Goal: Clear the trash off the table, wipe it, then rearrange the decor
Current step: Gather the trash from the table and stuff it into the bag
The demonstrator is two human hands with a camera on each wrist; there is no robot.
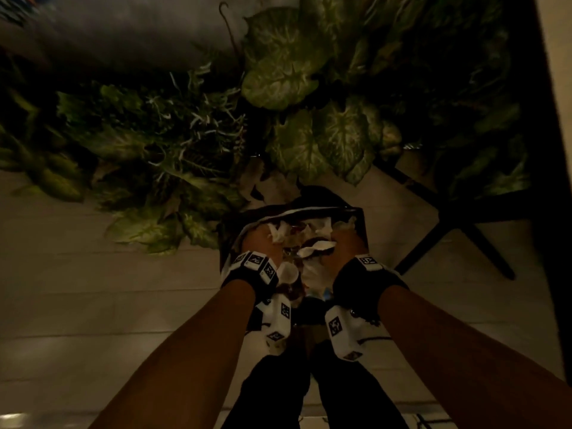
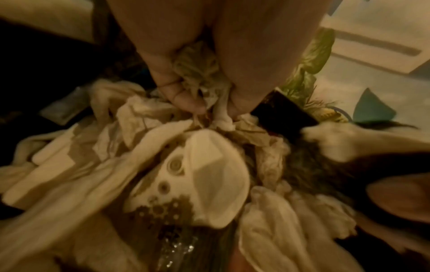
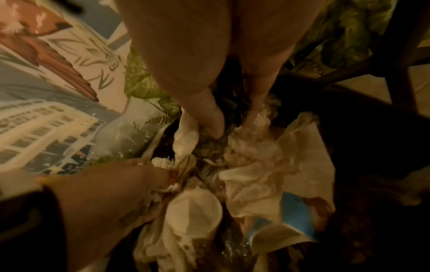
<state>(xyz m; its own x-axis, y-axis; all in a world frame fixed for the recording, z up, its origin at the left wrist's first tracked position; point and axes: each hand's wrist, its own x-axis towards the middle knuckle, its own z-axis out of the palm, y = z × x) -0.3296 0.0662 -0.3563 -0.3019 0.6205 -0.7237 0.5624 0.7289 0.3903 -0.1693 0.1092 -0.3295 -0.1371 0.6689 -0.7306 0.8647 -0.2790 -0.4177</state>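
Observation:
A trash bin (image 1: 360, 221) with a black liner stands on the floor below me, heaped with crumpled paper napkins (image 2: 139, 114), a white plastic cup lid (image 2: 209, 176) and a blue paper cup (image 3: 295, 220). Both my hands reach down into it. My left hand (image 1: 257, 243) is at the bin's left side, and in the left wrist view this left hand (image 2: 213, 106) pinches a greenish crumpled napkin (image 2: 200, 73) between thumb and fingers. My right hand (image 1: 348, 243) is at the right side. In the right wrist view the right hand (image 3: 232, 127) grips a wad of dark and white crumpled paper (image 3: 209, 147).
Large artificial leafy plants (image 1: 294, 72) hang just behind the bin. Dark furniture legs (image 1: 458, 230) cross the pale tiled floor (image 1: 93, 289) at right, beside a dark table edge (image 1: 551, 150). A painted wall mural (image 3: 46, 110) is to the left.

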